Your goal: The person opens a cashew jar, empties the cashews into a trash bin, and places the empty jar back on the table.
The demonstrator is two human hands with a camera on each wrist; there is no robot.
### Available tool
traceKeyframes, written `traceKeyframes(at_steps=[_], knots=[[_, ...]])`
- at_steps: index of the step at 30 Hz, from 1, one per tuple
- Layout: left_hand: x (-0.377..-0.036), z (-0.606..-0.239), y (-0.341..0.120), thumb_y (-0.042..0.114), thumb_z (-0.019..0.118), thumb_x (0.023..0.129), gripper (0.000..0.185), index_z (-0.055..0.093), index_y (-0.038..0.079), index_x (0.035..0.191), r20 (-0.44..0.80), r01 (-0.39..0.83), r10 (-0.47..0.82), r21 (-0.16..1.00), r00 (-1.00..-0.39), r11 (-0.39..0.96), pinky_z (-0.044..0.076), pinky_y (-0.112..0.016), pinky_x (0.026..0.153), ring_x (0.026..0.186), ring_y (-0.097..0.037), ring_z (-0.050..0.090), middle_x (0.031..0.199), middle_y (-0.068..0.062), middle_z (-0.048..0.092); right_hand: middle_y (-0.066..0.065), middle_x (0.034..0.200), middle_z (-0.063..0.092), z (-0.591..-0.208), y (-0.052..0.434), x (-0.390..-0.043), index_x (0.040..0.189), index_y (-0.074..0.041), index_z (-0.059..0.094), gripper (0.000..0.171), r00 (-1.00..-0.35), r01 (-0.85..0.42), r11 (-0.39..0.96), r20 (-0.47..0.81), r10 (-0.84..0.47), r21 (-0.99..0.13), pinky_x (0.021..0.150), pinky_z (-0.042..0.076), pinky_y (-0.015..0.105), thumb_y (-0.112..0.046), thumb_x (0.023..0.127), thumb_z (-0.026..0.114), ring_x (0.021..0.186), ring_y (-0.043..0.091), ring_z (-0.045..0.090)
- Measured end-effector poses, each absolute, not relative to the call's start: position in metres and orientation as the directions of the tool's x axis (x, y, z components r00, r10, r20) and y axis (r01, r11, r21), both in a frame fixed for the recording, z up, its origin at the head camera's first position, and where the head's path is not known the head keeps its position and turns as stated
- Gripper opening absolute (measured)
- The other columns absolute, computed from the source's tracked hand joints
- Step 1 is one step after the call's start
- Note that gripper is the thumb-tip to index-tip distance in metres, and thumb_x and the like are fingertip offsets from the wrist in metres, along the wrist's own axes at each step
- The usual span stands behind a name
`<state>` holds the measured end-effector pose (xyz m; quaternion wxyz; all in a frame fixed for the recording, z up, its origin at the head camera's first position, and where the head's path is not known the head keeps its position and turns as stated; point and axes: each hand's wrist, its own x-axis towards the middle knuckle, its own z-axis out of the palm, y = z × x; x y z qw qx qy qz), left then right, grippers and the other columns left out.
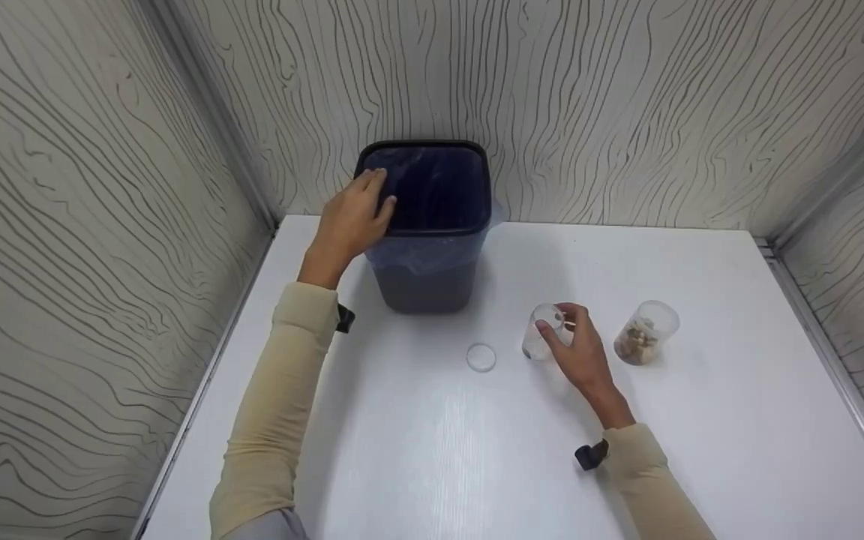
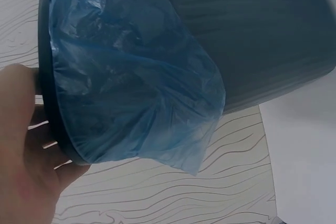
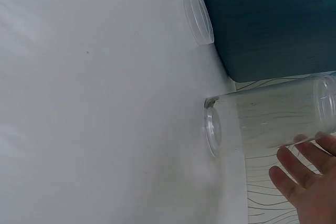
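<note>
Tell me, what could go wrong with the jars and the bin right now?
The right hand holds the empty clear jar only near its top, so it might slip or tip onto the table. It could also bump the open jar of nuts close beside it and spill them. The left hand grips just the bin's rim, so the bin may tilt.
</note>
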<state>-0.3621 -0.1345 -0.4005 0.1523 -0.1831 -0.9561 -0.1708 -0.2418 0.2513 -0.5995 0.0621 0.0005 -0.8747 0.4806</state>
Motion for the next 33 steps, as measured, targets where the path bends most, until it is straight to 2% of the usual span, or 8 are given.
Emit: traceKeyframes(at_steps=[4,10,18,24,31,33], knots=[[-0.361,-0.401,-0.130,0.027,0.055,0.112,0.051,0.053,0.000,0.155,0.444,0.456,0.320,0.243,-0.837,0.856,0.050,-0.050,0.118,0.144,-0.036,0.057,0.154,-0.019,0.059,0.021,0.145,0.057,-0.597,0.253,-0.240,0.149,-0.003,0.045,0.066,-0.984,-0.110,0.531,0.168,0.061,-0.840,0.118,0.045,0.057,-0.048,0.105,0.066,0.136,0.040,0.056],[-0.357,-0.397,-0.122,0.022,0.060,0.110,0.047,0.058,-0.001,0.150,0.521,0.494,0.331,0.211,-0.787,0.843,0.054,-0.049,0.111,0.132,-0.036,0.063,0.143,-0.019,0.067,0.019,0.144,0.059,-0.590,0.257,-0.238,0.147,-0.002,0.049,0.060,-0.968,-0.165,0.537,0.239,0.072,-0.828,0.116,0.047,0.053,-0.044,0.107,0.065,0.134,0.038,0.058],[-0.352,-0.395,-0.111,0.020,0.061,0.109,0.044,0.061,-0.002,0.147,0.558,0.536,0.365,0.175,-0.745,0.826,0.059,-0.047,0.102,0.120,-0.035,0.066,0.134,-0.018,0.070,0.018,0.136,0.064,-0.582,0.262,-0.235,0.140,0.000,0.055,0.049,-0.948,-0.190,0.564,0.301,0.108,-0.803,0.108,0.053,0.051,-0.034,0.107,0.068,0.125,0.037,0.064],[-0.347,-0.393,-0.100,0.020,0.058,0.110,0.043,0.061,0.000,0.147,0.570,0.558,0.380,0.171,-0.728,0.812,0.058,-0.044,0.102,0.118,-0.033,0.065,0.131,-0.016,0.070,0.018,0.129,0.066,-0.577,0.267,-0.234,0.135,0.002,0.059,0.041,-0.933,-0.208,0.567,0.336,0.129,-0.797,0.099,0.057,0.046,-0.027,0.107,0.067,0.118,0.035,0.067],[-0.342,-0.392,-0.087,0.021,0.056,0.111,0.041,0.062,0.000,0.146,0.582,0.595,0.406,0.172,-0.704,0.785,0.058,-0.043,0.100,0.114,-0.032,0.065,0.126,-0.015,0.071,0.014,0.121,0.070,-0.571,0.273,-0.232,0.127,-0.002,0.066,0.029,-0.918,-0.202,0.614,0.366,0.153,-0.763,0.083,0.053,0.016,-0.024,0.108,0.066,0.105,0.024,0.069],[-0.341,-0.393,-0.083,0.020,0.057,0.111,0.041,0.063,0.000,0.146,0.581,0.605,0.414,0.175,-0.700,0.777,0.058,-0.043,0.098,0.111,-0.032,0.065,0.123,-0.015,0.072,0.014,0.119,0.071,-0.568,0.275,-0.231,0.125,-0.002,0.068,0.026,-0.916,-0.208,0.613,0.372,0.152,-0.762,0.080,0.050,0.011,-0.021,0.108,0.066,0.101,0.023,0.069]])
